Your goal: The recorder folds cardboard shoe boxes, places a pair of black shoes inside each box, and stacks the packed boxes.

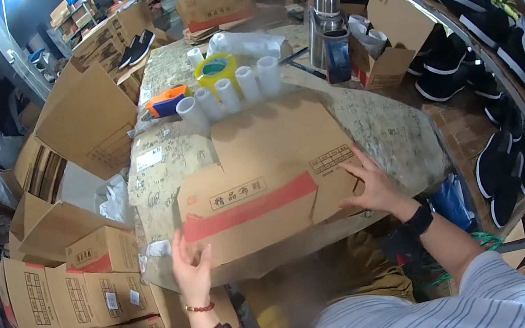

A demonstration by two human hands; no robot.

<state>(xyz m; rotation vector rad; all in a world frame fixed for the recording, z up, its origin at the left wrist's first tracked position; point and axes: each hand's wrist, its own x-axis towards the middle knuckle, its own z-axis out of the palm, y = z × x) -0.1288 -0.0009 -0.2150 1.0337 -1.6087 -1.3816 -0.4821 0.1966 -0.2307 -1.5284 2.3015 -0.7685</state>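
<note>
A brown cardboard box [267, 149] with a red stripe and dark printing lies partly folded on the worktable's near side. Its large back panel rises toward the far side. My left hand [193, 267] grips its left front corner, thumb in front and fingers along the edge. At the right end, my right hand [376, 182] holds the printed side flap, fingers over it and thumb lower down. Beyond the box stand several white rolls [229, 95], a yellow tape roll [215, 68] and an orange-and-blue tape dispenser [168, 101].
The worn worktable [389, 127] carries a steel flask [326, 19] and an open carton [391, 57]. Black shoes [444, 76] fill the right-hand rack. Stacked cartons [80, 287] crowd the left. Across the table, a person sits behind another carton [215, 0].
</note>
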